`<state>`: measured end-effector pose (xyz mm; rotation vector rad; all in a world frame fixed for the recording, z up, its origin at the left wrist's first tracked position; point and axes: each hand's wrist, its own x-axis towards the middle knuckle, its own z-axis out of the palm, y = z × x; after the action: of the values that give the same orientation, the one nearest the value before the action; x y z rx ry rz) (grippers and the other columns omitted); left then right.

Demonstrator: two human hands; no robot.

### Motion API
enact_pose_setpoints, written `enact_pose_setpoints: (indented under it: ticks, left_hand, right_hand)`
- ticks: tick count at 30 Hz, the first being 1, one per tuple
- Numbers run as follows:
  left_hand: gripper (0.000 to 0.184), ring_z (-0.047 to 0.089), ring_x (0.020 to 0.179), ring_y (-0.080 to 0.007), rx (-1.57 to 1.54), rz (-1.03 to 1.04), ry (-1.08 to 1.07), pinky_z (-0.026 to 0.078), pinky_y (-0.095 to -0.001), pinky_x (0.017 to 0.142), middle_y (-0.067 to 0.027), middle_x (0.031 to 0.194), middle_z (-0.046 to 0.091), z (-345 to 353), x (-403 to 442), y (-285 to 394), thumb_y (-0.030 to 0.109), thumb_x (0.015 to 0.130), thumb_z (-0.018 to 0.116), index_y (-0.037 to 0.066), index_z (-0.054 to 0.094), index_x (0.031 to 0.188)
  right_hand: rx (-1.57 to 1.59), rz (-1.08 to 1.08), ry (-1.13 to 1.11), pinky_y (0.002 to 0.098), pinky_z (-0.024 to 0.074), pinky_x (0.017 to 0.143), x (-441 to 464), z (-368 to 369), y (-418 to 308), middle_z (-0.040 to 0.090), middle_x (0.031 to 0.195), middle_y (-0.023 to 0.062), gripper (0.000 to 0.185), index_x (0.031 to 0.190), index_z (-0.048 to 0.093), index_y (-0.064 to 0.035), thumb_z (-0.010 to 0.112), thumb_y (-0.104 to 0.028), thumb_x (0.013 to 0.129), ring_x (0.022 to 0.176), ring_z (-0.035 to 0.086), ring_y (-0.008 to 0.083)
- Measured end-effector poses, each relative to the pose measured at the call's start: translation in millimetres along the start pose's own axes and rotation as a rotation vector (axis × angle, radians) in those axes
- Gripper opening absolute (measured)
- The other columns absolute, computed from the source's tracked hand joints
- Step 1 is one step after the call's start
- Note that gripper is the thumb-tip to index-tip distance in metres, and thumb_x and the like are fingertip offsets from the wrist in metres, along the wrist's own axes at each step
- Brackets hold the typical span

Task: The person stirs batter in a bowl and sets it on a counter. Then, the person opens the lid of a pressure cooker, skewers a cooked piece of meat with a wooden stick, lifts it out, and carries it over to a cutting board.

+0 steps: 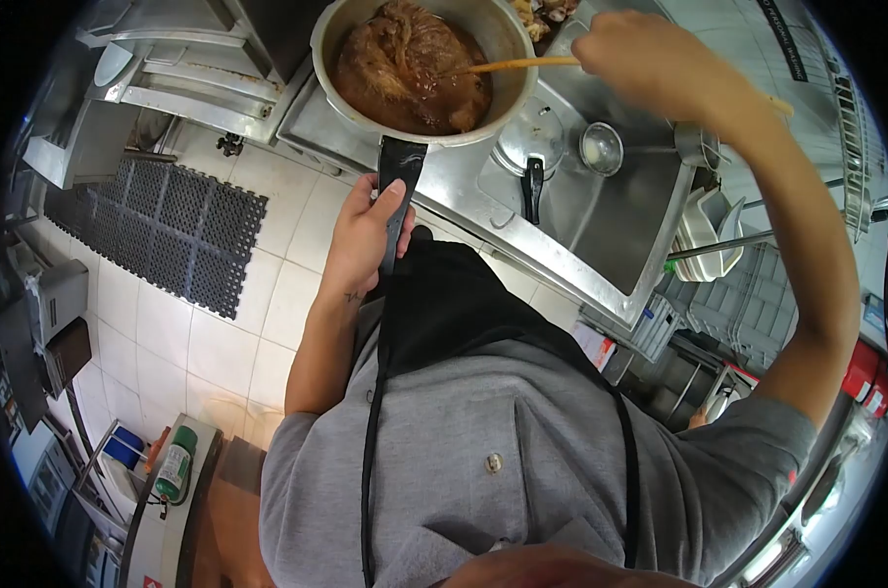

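Note:
My left hand [373, 227] is wrapped round the long black handle [402, 181] of a metal pot [519, 93]. Inside the pot a large piece of brown meat [405, 64] lies in dark sauce. Closed round a wooden spoon [527, 64], my right hand [625, 51] is above and to the right of the pot. The spoon's far end reaches into the sauce beside the meat, so its tip is hidden.
A metal sink [616, 216] lies right of the pot, with a black-handled lid [532, 147] and a small metal bowl [601, 149] by it. White containers [704, 230] stand further right. A black rubber mat [170, 225] covers floor at left.

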<state>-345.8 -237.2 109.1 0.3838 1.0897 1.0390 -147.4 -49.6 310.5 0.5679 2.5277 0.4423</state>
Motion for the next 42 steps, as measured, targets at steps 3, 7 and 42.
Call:
enact_pose_setpoints:
  ticks: [3,7,42]
  left_hand:
    - [0.02,0.047,0.047,-0.0094,-0.006,-0.001,0.013,0.038,-0.0233,0.044,-0.003,0.068,0.054,0.4,0.4,0.5,0.024,0.098,0.052,0.005,0.048,0.102]
    - [0.018,0.047,0.047,-0.0108,0.001,-0.014,0.018,0.038,-0.024,0.044,-0.0048,0.068,0.053,1.0,0.5,1.0,0.023,0.098,0.053,0.005,0.048,0.101]
    - [0.015,0.046,0.047,-0.0127,0.074,0.004,0.087,0.038,-0.0252,0.045,-0.0062,0.068,0.052,13.0,-2.5,2.3,0.023,0.098,0.05,0.008,0.047,0.099]
  right_hand:
    - [-0.079,0.091,-0.017,0.0375,0.0518,0.07,-6.1,-17.2,-32.3,0.064,0.081,0.0101,0.012,0.085,0.065,-0.005,0.06,-0.011,0.077,0.079,0.064,0.0288]
    - [-0.21,0.131,0.337,0.033,0.0515,0.056,-18.8,13.6,-48.7,0.064,0.068,0.0072,0.007,0.074,0.068,-0.0076,0.064,-0.013,0.072,0.064,0.065,0.0239]
    - [-0.065,0.303,0.195,0.035,0.0489,0.05,-67.3,12.9,0.7,0.063,0.064,0.0081,0.008,0.073,0.067,-0.0088,0.061,-0.014,0.076,0.06,0.065,0.0226]
